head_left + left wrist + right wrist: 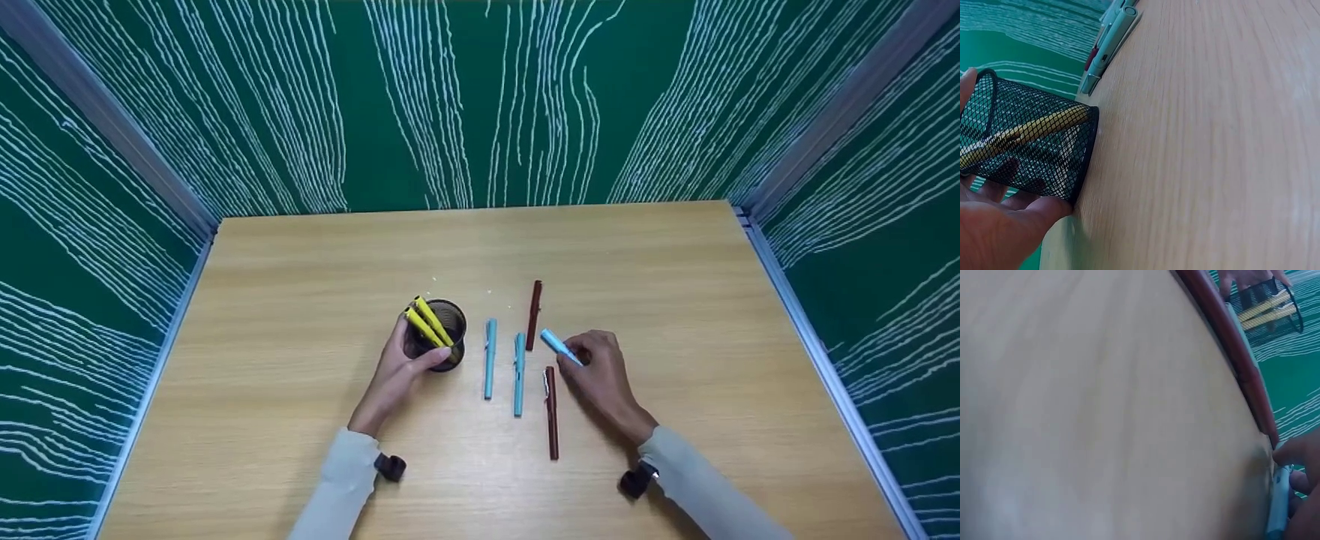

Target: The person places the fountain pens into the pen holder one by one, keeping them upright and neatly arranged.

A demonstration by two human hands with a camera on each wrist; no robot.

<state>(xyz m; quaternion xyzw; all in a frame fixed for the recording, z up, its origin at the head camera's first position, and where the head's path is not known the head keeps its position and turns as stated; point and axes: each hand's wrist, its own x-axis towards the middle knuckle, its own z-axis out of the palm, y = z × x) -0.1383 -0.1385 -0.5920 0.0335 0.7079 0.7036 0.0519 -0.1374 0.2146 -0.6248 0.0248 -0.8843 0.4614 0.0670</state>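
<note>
My left hand (pixel 400 369) grips a black mesh pen cup (pixel 452 319) that stands on the table, thumb on the near side and fingers round the far left. Two yellow pens (pixel 426 324) lean inside the cup; the mesh (pixel 1033 135) shows a yellow pen through it in the left wrist view. At the right, my right hand (pixel 606 375) pinches a light blue pen (pixel 556 343) between thumb and fingers, low over the tabletop. Between the hands lie two more light blue pens, one nearer the cup (pixel 490 360) and another (pixel 518 375) beside it.
A dark red pen (pixel 534 315) lies toward the back, and a second dark red pen (pixel 552 412) lies nearer the front. Small white specks dot the wooden table (pixel 300 300) behind the cup. Green walls (pixel 525 112) with white lines enclose the table's back and sides.
</note>
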